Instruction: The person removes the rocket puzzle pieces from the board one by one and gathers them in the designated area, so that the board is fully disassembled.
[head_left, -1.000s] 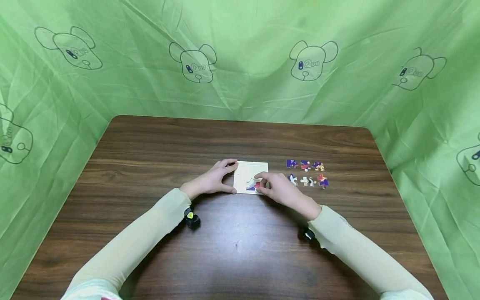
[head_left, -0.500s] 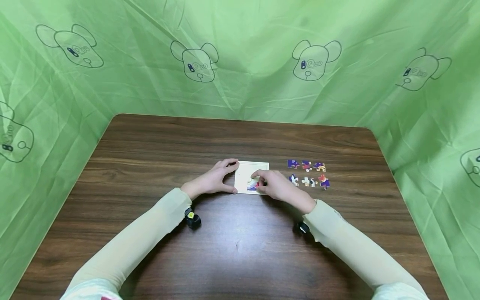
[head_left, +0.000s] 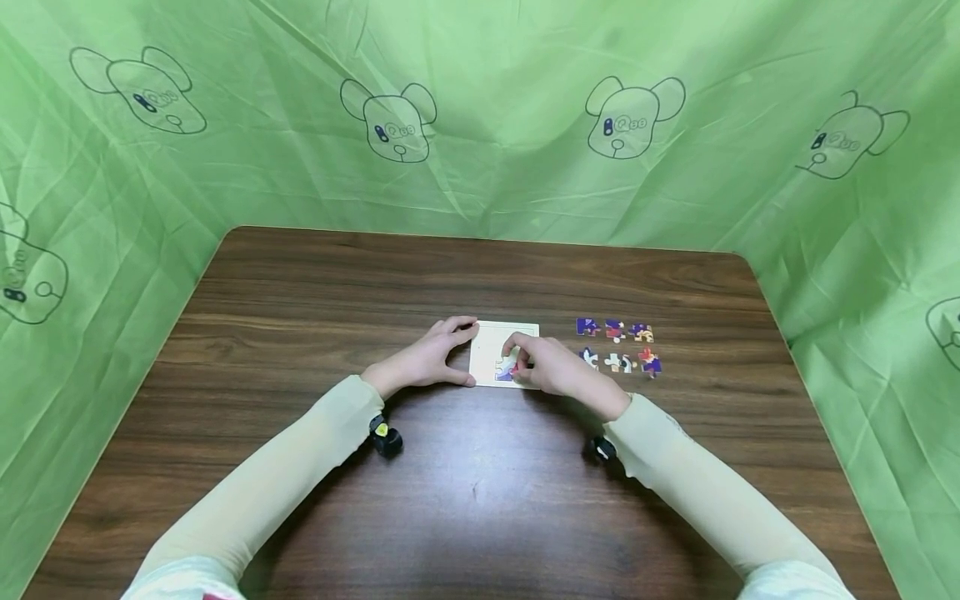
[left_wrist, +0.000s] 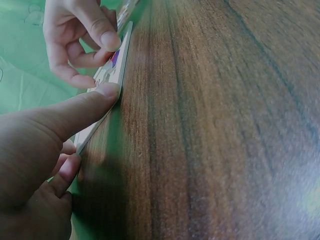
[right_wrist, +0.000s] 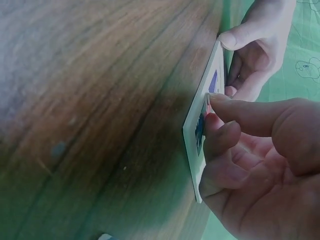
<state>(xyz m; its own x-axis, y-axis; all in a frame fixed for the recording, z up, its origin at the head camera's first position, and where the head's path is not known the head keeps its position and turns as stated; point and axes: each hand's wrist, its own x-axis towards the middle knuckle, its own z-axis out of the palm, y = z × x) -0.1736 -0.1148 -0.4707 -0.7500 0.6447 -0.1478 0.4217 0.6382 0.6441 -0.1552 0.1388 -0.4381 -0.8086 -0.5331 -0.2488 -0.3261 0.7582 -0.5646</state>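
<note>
A small white puzzle board (head_left: 489,337) lies flat on the table, with a few coloured pieces (head_left: 503,374) fitted in its near part. My left hand (head_left: 426,360) holds the board's left side, the thumb at the near corner and the fingers at the far one. In the left wrist view the left thumb (left_wrist: 95,105) presses on the board's edge. Over the board's right half, my right hand (head_left: 558,368) pinches a puzzle piece (right_wrist: 207,101) between thumb and fingertips, close over the board. In the head view, the right fingers mostly hide that piece.
Right of the board, loose puzzle pieces lie in two rows, among them a purple piece (head_left: 587,327) and a red and purple one (head_left: 649,363). A green cloth (head_left: 480,117) with bear drawings stands behind the brown wooden table (head_left: 337,275).
My right hand has shifted a little left and slightly away from me over the board, still pinching the puzzle piece. My left hand has stayed at the board's left side.
</note>
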